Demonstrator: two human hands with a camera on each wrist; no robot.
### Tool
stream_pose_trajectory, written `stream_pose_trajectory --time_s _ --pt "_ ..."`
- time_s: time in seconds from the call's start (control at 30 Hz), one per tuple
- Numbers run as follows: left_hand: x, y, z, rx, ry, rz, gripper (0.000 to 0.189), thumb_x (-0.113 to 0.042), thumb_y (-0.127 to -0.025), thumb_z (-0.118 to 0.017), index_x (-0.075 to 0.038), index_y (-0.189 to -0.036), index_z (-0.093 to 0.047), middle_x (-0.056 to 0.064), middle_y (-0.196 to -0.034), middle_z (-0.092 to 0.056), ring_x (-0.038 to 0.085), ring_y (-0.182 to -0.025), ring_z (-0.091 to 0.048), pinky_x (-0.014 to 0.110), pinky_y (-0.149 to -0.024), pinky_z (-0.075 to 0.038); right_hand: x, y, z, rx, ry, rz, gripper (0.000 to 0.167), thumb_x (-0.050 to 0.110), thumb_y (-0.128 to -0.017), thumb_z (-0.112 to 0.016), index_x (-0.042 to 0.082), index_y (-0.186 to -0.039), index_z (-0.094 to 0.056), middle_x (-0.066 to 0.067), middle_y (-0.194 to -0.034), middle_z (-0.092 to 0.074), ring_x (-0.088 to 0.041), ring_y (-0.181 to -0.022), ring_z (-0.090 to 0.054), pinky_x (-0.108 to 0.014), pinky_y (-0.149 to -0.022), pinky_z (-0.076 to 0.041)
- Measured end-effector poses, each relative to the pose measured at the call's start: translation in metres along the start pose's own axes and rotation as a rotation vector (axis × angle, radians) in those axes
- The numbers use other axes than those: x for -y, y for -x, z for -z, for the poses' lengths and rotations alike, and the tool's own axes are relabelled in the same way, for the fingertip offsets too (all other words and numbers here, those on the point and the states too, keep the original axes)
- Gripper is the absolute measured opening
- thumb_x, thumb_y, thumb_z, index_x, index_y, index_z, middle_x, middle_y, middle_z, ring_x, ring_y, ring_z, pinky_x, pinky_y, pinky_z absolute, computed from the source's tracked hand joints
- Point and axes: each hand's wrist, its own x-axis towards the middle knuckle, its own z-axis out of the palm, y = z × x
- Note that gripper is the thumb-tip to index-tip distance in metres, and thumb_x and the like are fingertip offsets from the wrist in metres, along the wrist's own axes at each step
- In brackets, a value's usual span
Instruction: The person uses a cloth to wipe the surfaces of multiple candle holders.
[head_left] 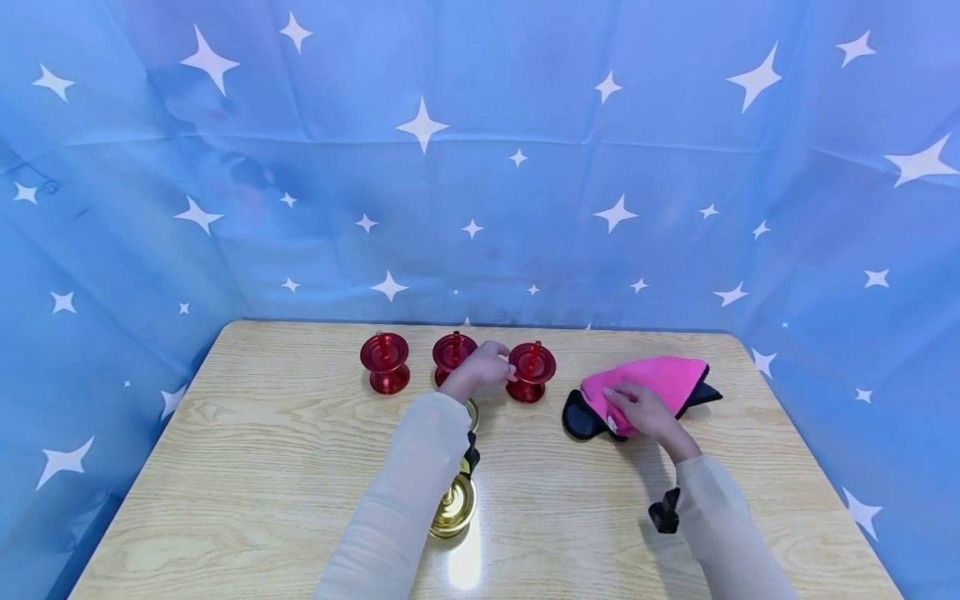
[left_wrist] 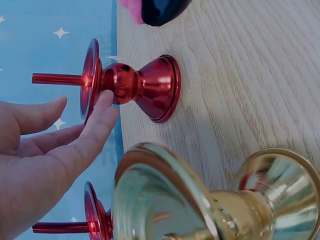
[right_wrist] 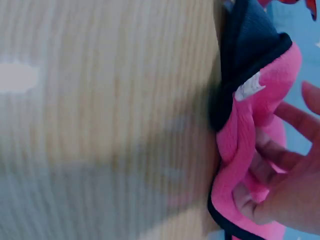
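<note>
My left hand [head_left: 487, 365] reaches in beside the rightmost red candle holder [head_left: 528, 375], a dish with a central spike on a flared foot. In the left wrist view its fingers are loosely extended, a fingertip [left_wrist: 106, 97] right at the stem under the dish, with the thumb apart from it. My right hand [head_left: 636, 408] rests on a soft pink fleecy cloth piece [head_left: 667, 375] with black edging, shiny black flaps and a white label [right_wrist: 249, 87]. In the right wrist view the spread fingers [right_wrist: 277, 152] press into its pink folds.
Two more red candle holders, one at left [head_left: 386, 367] and one in the middle [head_left: 450, 350], stand along the table's back. Gold-coloured holders [head_left: 453, 508] stand nearer the front, partly behind the left sleeve. A blue star-patterned curtain [head_left: 480, 208] surrounds the wooden table [head_left: 247, 467].
</note>
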Motion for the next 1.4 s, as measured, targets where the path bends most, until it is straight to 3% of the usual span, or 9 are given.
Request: stream_pose_trajectory --time_s 0.13,0.27,0.37,0.5,0.67,0.87,1.03,1.2,1.4 --pt "0.004 -0.007 -0.002 -0.016 -0.008 0.027 0.042 0.005 -0.090 -0.048 0.010 -0.130 -0.037 0.021 -0.106 -0.056 0.026 -0.092 -0.061 0.037 -0.087 -0.049 0.000 0.004 -0.003 -0.033 0.022 -0.011 0.031 0.018 -0.091 -0.057 -0.007 -0.109 -0.058 -0.019 -0.075 -0.055 -0.038 -0.074 -0.054 -0.043 -0.064 -0.050" --pt "0.040 -0.056 -0.006 -0.006 0.033 0.030 0.030 0.005 -0.089 -0.050 0.010 -0.117 -0.043 0.020 -0.096 -0.055 0.022 -0.073 -0.064 0.029 -0.067 -0.055 0.004 0.008 -0.004 -0.095 0.096 -0.063 0.047 0.018 -0.082 -0.067 -0.008 -0.116 -0.049 -0.034 -0.119 -0.037 -0.050 -0.115 -0.028 -0.058 -0.086 -0.038" --pt "0.067 -0.093 -0.010 0.003 0.117 0.038 0.028 0.005 -0.087 -0.053 0.010 -0.113 -0.043 0.020 -0.095 -0.053 0.025 -0.066 -0.063 0.029 -0.058 -0.055 0.006 0.009 -0.004 -0.098 0.101 -0.104 0.069 0.019 -0.079 -0.070 -0.007 -0.132 -0.033 -0.037 -0.131 -0.018 -0.052 -0.120 -0.020 -0.061 -0.090 -0.034" --pt "0.065 -0.092 -0.014 -0.030 0.156 0.069 0.036 0.006 -0.088 -0.051 0.009 -0.123 -0.040 0.022 -0.105 -0.051 0.029 -0.070 -0.063 0.033 -0.061 -0.056 0.005 0.010 -0.003 -0.068 0.098 -0.105 0.079 0.023 -0.082 -0.068 -0.007 -0.139 -0.023 -0.037 -0.133 -0.018 -0.051 -0.119 -0.026 -0.059 -0.088 -0.038" --pt "0.065 -0.092 -0.013 -0.027 0.187 0.056 0.033 0.010 -0.087 -0.049 0.010 -0.119 -0.042 0.020 -0.095 -0.052 0.026 -0.061 -0.063 0.030 -0.054 -0.056 0.003 0.010 -0.004 -0.038 0.102 -0.094 0.080 0.038 -0.084 -0.064 -0.006 -0.139 -0.026 -0.037 -0.133 -0.020 -0.052 -0.119 -0.027 -0.060 -0.089 -0.037" --pt "-0.001 -0.009 -0.006 -0.037 0.204 0.072 0.029 0.009 -0.090 -0.047 0.007 -0.119 -0.048 0.021 -0.101 -0.055 0.033 -0.081 -0.063 0.038 -0.075 -0.054 0.002 0.008 -0.008 -0.050 0.164 -0.093 0.082 0.042 -0.080 -0.067 -0.004 -0.138 -0.031 -0.037 -0.132 -0.025 -0.053 -0.116 -0.031 -0.059 -0.083 -0.041" --pt "-0.039 0.034 0.000 0.018 0.228 0.059 0.034 0.007 -0.092 -0.043 0.009 -0.126 -0.041 0.026 -0.111 -0.052 0.039 -0.096 -0.058 0.041 -0.085 -0.049 0.001 0.008 -0.012 -0.076 0.199 -0.058 0.068 0.022 -0.078 -0.071 -0.005 -0.132 -0.039 -0.034 -0.124 -0.040 -0.046 -0.104 -0.044 -0.050 -0.073 -0.045" --pt "-0.056 0.047 0.004 0.043 0.208 0.017 0.033 0.007 -0.093 -0.043 0.010 -0.125 -0.040 0.024 -0.106 -0.054 0.037 -0.090 -0.061 0.040 -0.085 -0.050 0.001 0.011 -0.012 -0.097 0.167 0.020 0.052 -0.001 -0.073 -0.065 -0.008 -0.122 -0.048 -0.026 -0.104 -0.056 -0.026 -0.074 -0.054 -0.036 -0.064 -0.045" --pt "-0.063 0.047 0.009 0.089 0.245 -0.049 0.028 0.005 -0.092 -0.046 0.009 -0.120 -0.047 0.021 -0.096 -0.058 0.035 -0.084 -0.063 0.041 -0.082 -0.051 0.006 0.026 -0.003 -0.113 0.095 0.041 0.047 -0.008 -0.070 -0.057 -0.007 -0.116 -0.052 -0.024 -0.097 -0.058 -0.017 -0.059 -0.048 -0.030 -0.055 -0.040"
